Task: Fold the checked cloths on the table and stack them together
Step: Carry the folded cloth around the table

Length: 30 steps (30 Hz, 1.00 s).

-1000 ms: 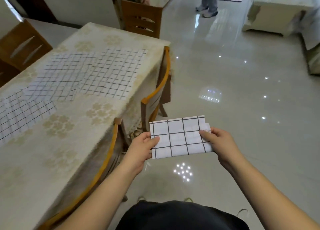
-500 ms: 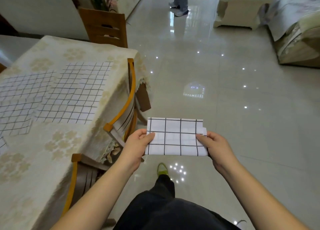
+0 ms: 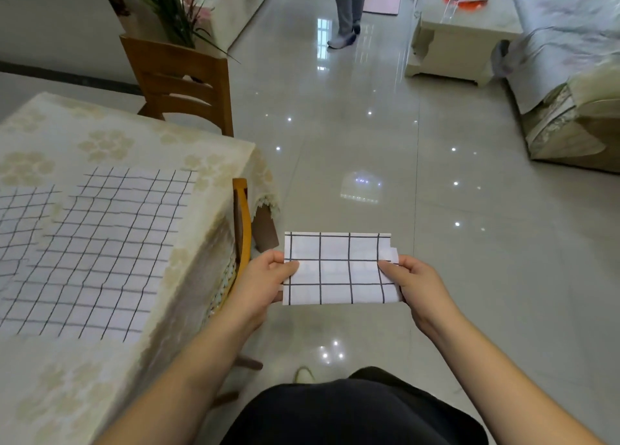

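Unfolded checked cloths [image 3: 100, 250] lie flat on table [image 3: 60, 394]; left hand [image 3: 265, 277] and right hand [image 3: 416, 282] pinch opposite ends of folded checked cloth [image 3: 339, 268] in mid-air beside table; risk: misaligned right-end layer slips, fold opens.

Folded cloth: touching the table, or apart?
Apart. The head view shows the folded cloth held in the air by both hands, with bare floor between it and the table.
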Available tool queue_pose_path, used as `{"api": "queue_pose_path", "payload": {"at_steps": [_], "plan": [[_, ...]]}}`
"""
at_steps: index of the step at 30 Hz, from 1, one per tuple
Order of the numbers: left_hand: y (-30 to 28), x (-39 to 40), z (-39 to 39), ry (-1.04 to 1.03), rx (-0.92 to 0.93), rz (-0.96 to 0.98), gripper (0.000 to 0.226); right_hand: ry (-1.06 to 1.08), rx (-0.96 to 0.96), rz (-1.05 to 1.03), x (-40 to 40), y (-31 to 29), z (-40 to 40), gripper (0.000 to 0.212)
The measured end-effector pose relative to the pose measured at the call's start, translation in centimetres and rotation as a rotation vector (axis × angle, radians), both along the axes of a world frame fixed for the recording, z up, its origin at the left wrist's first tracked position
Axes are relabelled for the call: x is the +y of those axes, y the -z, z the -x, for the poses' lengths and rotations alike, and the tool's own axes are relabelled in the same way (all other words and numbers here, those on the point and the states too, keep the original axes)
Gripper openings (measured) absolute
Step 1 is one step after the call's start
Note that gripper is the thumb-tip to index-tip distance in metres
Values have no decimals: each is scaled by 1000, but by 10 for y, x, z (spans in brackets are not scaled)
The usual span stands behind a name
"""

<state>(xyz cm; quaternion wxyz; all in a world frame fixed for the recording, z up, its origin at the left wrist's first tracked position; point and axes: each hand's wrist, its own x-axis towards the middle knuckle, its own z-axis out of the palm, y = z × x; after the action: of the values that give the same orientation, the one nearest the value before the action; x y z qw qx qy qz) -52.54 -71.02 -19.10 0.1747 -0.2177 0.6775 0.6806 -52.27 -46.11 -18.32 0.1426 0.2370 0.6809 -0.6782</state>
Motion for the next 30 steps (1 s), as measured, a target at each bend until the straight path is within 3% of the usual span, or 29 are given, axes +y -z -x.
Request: {"api": "queue_pose_path", "payload": {"at_steps": [14, 18, 22, 30], "plan": [[-3, 48, 221, -84, -17, 64, 18, -89, 20, 44, 47, 13, 238, 9], [-13, 68, 282, -144, -6, 79, 21, -159, 27, 34, 66, 3, 309, 30], [-18, 73, 330, -131, -19, 60, 16, -190, 35, 55, 73, -4, 369, 14], [-2, 64, 426, -239, 23, 59, 6, -229, 4, 71, 53, 7, 484, 12]]}}
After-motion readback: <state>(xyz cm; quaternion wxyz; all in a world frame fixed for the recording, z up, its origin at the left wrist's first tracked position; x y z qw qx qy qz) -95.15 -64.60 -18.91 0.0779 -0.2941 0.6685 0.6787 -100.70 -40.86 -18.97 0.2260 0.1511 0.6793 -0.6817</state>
